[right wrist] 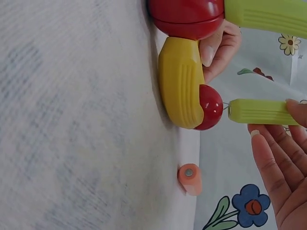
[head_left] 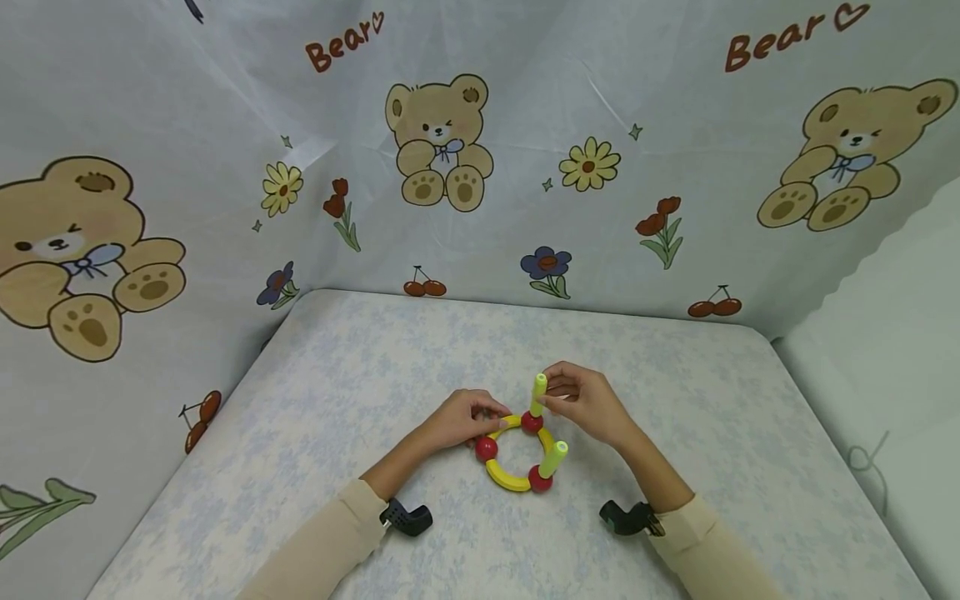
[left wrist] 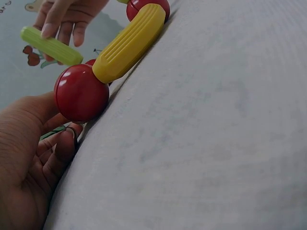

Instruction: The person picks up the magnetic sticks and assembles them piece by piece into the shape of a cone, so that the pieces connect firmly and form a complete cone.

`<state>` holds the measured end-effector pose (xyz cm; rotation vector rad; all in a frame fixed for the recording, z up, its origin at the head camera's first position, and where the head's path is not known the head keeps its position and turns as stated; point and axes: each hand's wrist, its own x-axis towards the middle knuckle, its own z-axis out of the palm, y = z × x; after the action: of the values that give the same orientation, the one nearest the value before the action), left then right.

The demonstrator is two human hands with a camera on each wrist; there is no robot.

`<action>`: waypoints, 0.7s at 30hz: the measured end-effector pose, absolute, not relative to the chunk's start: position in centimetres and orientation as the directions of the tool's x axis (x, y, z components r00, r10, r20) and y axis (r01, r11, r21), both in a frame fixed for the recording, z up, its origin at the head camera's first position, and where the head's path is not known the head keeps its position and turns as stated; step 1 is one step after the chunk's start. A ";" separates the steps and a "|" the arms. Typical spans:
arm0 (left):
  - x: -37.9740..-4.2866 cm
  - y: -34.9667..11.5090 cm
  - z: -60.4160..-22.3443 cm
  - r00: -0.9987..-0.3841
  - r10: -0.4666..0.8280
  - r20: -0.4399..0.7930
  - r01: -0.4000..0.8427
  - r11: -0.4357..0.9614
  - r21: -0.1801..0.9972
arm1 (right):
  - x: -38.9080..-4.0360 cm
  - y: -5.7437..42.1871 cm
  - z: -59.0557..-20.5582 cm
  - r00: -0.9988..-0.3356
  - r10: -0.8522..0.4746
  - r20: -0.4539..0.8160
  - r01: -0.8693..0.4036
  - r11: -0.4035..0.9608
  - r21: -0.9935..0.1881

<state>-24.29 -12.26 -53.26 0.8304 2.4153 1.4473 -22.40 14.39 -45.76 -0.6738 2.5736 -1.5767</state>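
Note:
On the table lies a ring of yellow curved rods [head_left: 508, 478] joined by three red balls, the left ball [head_left: 487, 449], the far ball [head_left: 532, 422] and the near right ball [head_left: 540, 479]. A green straight rod [head_left: 553, 460] stands tilted on the near right ball. My right hand [head_left: 588, 404] pinches another green straight rod [right wrist: 264, 111] between thumb and fingers. Its lower end is right over the far ball, with a thin gap showing in the right wrist view. My left hand [head_left: 463, 418] holds the ring's far left curved rod [head_left: 512, 422], beside the left ball.
A small orange piece with a metal tip [right wrist: 190, 178] lies on the table beyond the ring in the right wrist view. The patterned tabletop [head_left: 360, 358] ends at a bear-printed curtain [head_left: 510, 233] at the back and left.

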 end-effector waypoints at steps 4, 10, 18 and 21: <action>-24.3 -12.2 -53.2 -0.819 0.563 0.106 0.359 0.361 0.861 | -22.4 14.4 -45.9 -0.902 -0.392 0.181 -0.341 0.392 -0.855; -24.3 -12.0 -53.2 -0.818 0.568 0.097 0.355 0.365 0.860 | -22.4 14.6 -46.1 -0.903 -0.394 0.173 -0.334 0.391 -0.858; -24.6 -12.4 -52.9 -0.799 0.599 0.063 0.328 0.345 0.879 | -22.5 15.1 -46.3 -0.876 -0.461 0.143 -0.360 0.427 -0.829; -25.0 -13.4 -52.6 -0.769 0.639 0.014 0.305 0.347 0.887 | -22.9 15.4 -47.0 -0.858 -0.499 0.119 -0.371 0.442 -0.817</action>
<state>-25.00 -13.39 -52.56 0.8355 2.2804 1.3907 -22.93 15.40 -47.02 -0.7738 2.5472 -1.3880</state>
